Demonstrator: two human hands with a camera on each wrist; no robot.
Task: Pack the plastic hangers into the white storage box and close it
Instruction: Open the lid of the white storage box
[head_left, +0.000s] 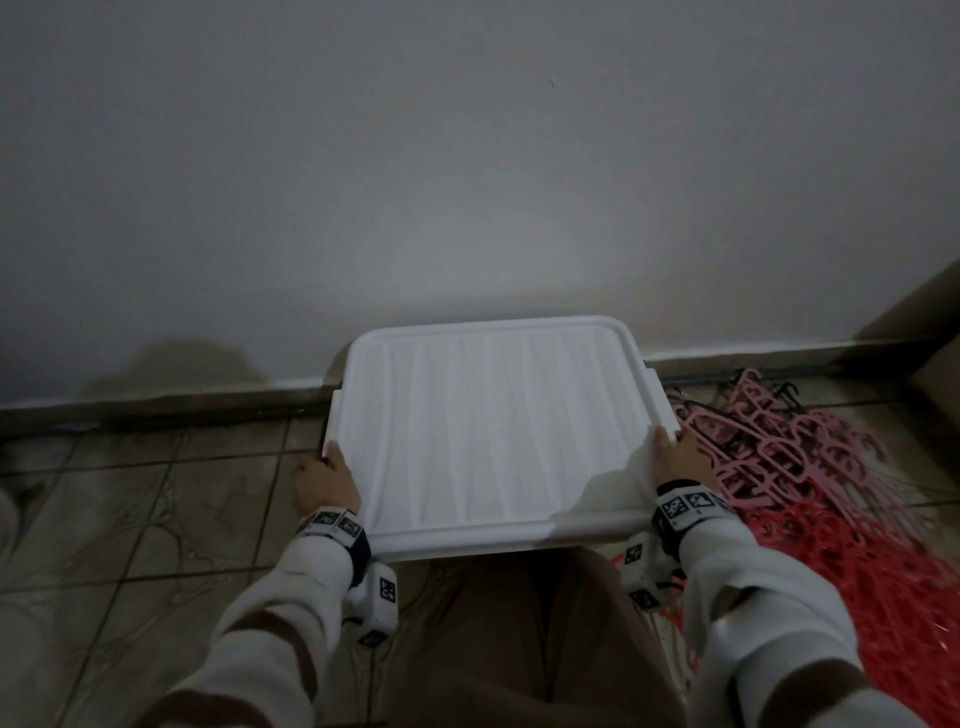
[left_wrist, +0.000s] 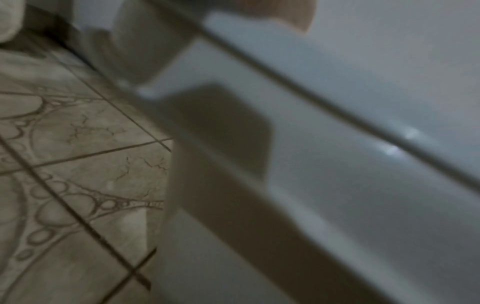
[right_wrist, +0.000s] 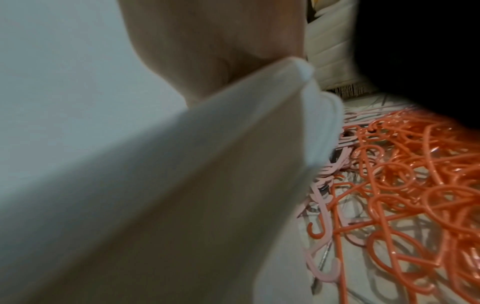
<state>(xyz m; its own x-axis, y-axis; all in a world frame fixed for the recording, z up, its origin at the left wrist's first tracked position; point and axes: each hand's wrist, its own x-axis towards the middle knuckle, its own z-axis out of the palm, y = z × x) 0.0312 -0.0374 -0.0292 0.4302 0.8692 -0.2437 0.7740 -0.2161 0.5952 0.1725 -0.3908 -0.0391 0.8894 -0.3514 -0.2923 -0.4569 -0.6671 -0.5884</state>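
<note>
A white ribbed lid covers the white storage box, which stands on the floor against the wall. My left hand grips the lid's left edge, thumb on top. My right hand grips the right edge the same way. The left wrist view shows the box's side wall and rim handle from below, blurred. In the right wrist view my palm lies against the lid's rim. A heap of pink hangers and red hangers lies on the floor right of the box, also seen as orange hangers.
The floor is patterned beige tile. A plain white wall with a dark skirting runs behind the box. My knees in brown trousers are just in front of it. A beige object stands at the far right.
</note>
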